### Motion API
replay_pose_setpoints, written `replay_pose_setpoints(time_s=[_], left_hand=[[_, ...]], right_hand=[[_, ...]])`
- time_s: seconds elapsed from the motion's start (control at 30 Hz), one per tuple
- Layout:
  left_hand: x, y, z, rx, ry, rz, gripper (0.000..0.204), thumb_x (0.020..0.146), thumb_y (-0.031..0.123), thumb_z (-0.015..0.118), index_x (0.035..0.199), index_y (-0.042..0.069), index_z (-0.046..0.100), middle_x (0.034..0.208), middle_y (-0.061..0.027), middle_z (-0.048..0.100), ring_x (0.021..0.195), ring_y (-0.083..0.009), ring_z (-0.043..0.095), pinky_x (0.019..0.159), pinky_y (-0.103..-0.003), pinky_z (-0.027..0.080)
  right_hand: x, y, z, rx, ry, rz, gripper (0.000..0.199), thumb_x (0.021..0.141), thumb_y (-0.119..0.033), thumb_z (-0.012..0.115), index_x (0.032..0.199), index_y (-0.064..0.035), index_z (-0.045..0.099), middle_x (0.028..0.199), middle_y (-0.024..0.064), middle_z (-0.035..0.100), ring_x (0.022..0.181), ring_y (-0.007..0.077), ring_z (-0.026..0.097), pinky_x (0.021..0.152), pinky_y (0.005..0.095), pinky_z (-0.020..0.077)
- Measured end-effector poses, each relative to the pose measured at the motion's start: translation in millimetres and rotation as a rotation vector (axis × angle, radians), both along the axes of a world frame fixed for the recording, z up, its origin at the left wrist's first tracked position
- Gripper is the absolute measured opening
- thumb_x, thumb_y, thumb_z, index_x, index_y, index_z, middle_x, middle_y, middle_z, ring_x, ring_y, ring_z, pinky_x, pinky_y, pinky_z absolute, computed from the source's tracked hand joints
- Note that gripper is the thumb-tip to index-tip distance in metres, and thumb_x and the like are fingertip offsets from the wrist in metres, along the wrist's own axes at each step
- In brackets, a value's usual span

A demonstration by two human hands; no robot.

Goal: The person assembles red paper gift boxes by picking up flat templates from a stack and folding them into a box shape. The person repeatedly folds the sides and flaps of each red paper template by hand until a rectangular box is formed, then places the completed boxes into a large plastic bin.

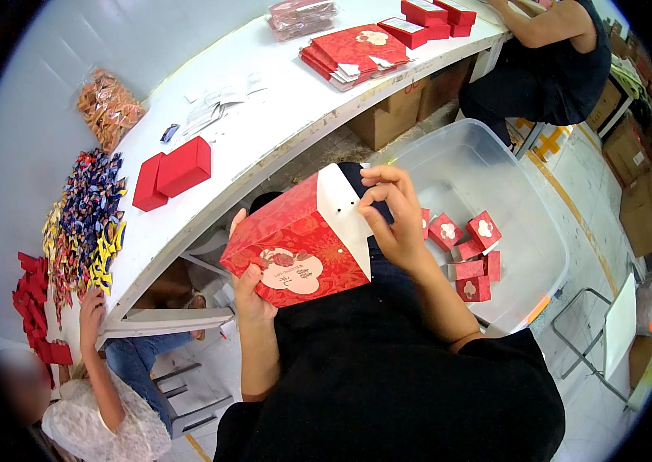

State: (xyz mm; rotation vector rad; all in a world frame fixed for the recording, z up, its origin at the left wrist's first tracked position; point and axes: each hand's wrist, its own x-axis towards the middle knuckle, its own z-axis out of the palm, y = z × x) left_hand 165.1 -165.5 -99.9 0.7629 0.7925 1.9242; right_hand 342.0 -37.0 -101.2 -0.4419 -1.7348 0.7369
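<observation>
Currently, just right of the desk (pixel 241 131), left hand (pixel 253 299) holds the red paper bag (pixel 299 239), white flap (pixel 349 239) toward the right hand (pixel 395 219), fingers bent by punched holes (pixel 339 210), grip unclear, where a hard tug might tear paper.

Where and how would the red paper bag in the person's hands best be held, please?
The red paper bag is probably best held by its red end, from the person's left, thumb on the broad printed face, as the left hand holds it: this leaves the white end with small holes clear for the right hand.
</observation>
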Motion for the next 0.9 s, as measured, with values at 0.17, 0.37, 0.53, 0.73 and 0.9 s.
replay_pose_setpoints(time_s=[0.17, 0.37, 0.53, 0.73, 0.9], left_hand=[[0.9, 0.2, 1.6, 0.007, 0.009, -0.002, 0.095, 0.064, 0.024, 0.076, 0.137, 0.003, 0.019, 0.12, -0.0128, 0.048, 0.111, -0.0239, 0.051, 0.094, -0.037, 0.042], [3.6, -0.5, 2.8, 0.021, 0.036, -0.005, 0.099, 0.06, 0.022, 0.079, 0.136, 0.004, 0.018, 0.118, -0.0109, 0.048, 0.11, -0.0226, 0.051, 0.092, -0.036, 0.044], [1.7, -0.2, 2.8, 0.004, 0.086, -0.002, 0.099, 0.059, 0.021, 0.079, 0.137, 0.004, 0.018, 0.119, -0.0111, 0.047, 0.11, -0.0228, 0.051, 0.093, -0.036, 0.044], [-0.4, -2.9, 2.3, 0.007, 0.069, -0.001, 0.098, 0.06, 0.022, 0.078, 0.136, 0.005, 0.019, 0.119, -0.0121, 0.048, 0.11, -0.0233, 0.051, 0.093, -0.037, 0.043], [1.9, -2.6, 4.1, 0.019, -0.034, 0.05, 0.096, 0.063, 0.026, 0.077, 0.137, 0.005, 0.019, 0.121, -0.0137, 0.049, 0.109, -0.0243, 0.052, 0.093, -0.037, 0.044]], right_hand=[[0.4, -4.2, 10.5, 0.188, -0.132, -0.111, 0.021, 0.063, -0.006, 0.073, 0.08, -0.0061, 0.061, 0.11, 0.014, 0.05, 0.097, 0.028, 0.051, 0.083, 0.0351, 0.0418], [-4.9, -3.1, 2.6, 0.263, -0.121, -0.193, 0.019, 0.062, -0.006, 0.073, 0.075, -0.007, 0.059, 0.106, 0.0117, 0.053, 0.097, 0.0288, 0.051, 0.08, 0.0366, 0.0406], [-5.6, -2.6, 3.7, 0.377, -0.186, -0.286, 0.021, 0.059, -0.005, 0.072, 0.074, -0.0087, 0.057, 0.104, 0.0096, 0.053, 0.097, 0.0288, 0.051, 0.078, 0.0372, 0.0382], [-7.8, -3.6, -2.1, 0.351, -0.099, -0.288, 0.02, 0.063, -0.002, 0.069, 0.077, -0.0069, 0.054, 0.103, 0.0101, 0.052, 0.096, 0.0282, 0.051, 0.08, 0.0365, 0.0392], [6.2, 6.1, -9.9, 0.071, 0.027, -0.327, 0.01, 0.073, 0.001, 0.062, 0.079, -0.0028, 0.055, 0.095, 0.0095, 0.054, 0.087, 0.0215, 0.052, 0.076, 0.0305, 0.0421]])
